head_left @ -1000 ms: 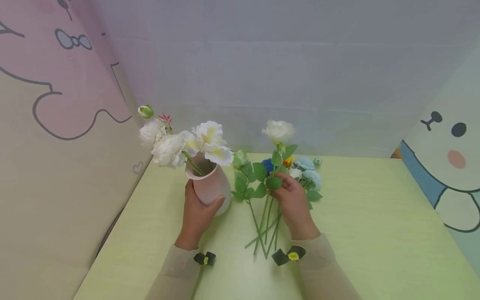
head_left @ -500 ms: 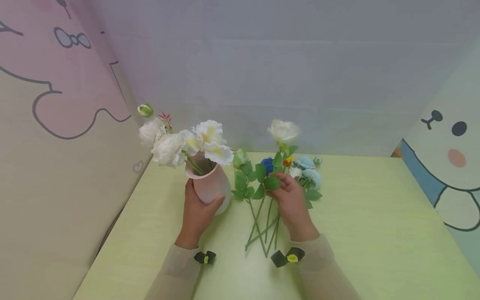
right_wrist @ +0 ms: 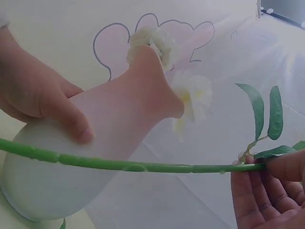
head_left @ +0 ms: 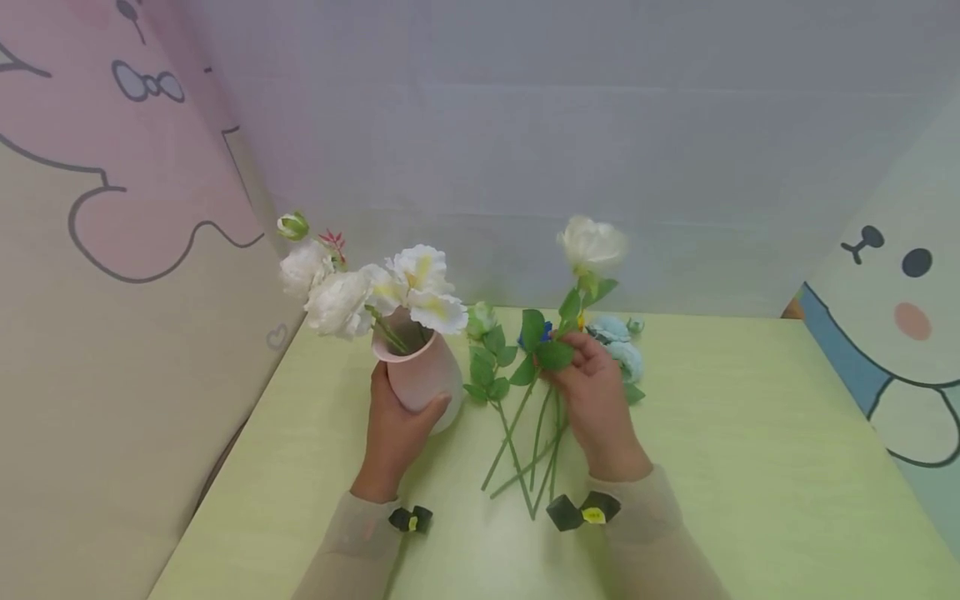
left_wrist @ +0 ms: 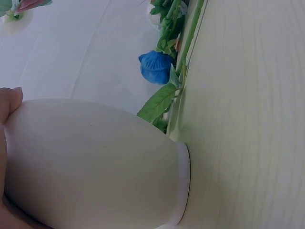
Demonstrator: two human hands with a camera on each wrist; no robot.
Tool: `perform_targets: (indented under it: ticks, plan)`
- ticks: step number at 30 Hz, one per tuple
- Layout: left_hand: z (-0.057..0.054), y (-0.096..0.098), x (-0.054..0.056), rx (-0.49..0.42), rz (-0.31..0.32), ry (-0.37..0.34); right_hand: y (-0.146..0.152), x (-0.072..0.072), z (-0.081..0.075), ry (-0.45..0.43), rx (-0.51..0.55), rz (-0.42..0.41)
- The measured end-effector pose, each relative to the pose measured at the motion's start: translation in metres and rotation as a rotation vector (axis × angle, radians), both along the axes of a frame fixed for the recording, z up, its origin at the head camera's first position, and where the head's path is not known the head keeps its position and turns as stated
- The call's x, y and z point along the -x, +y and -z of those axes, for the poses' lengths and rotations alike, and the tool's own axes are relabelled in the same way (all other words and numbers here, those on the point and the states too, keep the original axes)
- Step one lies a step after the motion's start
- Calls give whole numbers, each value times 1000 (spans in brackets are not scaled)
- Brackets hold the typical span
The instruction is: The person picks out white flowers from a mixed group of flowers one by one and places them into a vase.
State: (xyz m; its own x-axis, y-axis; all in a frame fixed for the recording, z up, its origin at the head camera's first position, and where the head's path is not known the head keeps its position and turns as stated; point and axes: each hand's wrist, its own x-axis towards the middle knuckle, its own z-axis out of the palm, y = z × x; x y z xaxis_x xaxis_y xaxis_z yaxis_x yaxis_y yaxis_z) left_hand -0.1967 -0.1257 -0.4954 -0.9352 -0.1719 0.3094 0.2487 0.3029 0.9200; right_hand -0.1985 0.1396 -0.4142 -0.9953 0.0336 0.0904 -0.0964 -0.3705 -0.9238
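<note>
My left hand [head_left: 397, 442] grips the side of a pink-and-white vase [head_left: 423, 379], whose base meets the table in the left wrist view. White blooms [head_left: 337, 302], a white and yellow iris-like flower [head_left: 427, 287] and a green-white bud [head_left: 292, 225] stand out of its mouth. To the right of the vase, my right hand [head_left: 603, 408] pinches a white artificial rose [head_left: 592, 244] by its leafy stem. That green stem [right_wrist: 119, 166] crosses in front of the vase in the right wrist view, thumb and fingers closed around it near the leaves.
Under and beside my right hand lie more artificial stems on the pale table [head_left: 750, 467]: a blue flower [left_wrist: 156, 67], light blue flowers [head_left: 627, 360] and a pale green bloom [head_left: 481, 319]. A grey wall [head_left: 525, 150] rises behind, with cartoon-printed panels left and right.
The white rose has risen and shifted right in my right hand, while its lower stem end has swung to the left. My left hand and the vase stay in place.
</note>
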Motion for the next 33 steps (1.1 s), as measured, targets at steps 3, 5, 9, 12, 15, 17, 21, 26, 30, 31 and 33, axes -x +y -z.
perform_targets:
  ticks: [3,5,9,12,15,17,21,26,30,31,33]
  plan:
    - [1,-1,0,2,5,5,-1,1,-8,26,-22,-3]
    - [-1,0,-1,-6,6,1,-3,2,-15,46,-18,-6]
    - [-18,6,-8,-14,12,-7,-9,3,-26,102,12,-4]
    - [-33,10,-16,-3,16,-4,-14,3,-34,137,22,-1]
    - [-38,10,-18,-4,20,-6,-17,3,-42,158,24,5]
    - [-35,9,-16,-9,18,-8,-19,3,-47,171,24,10]
    - [-14,3,-6,-15,9,-21,-23,3,-57,197,38,15]
    - [1,-1,-1,-9,9,-4,-27,4,-68,219,53,24]
    - [3,-2,0,-2,16,32,-29,6,-73,247,75,27]
    - [3,-2,0,-1,15,38,-30,7,-75,256,82,28]
    - [3,-2,0,5,8,46,-31,9,-78,274,102,31]
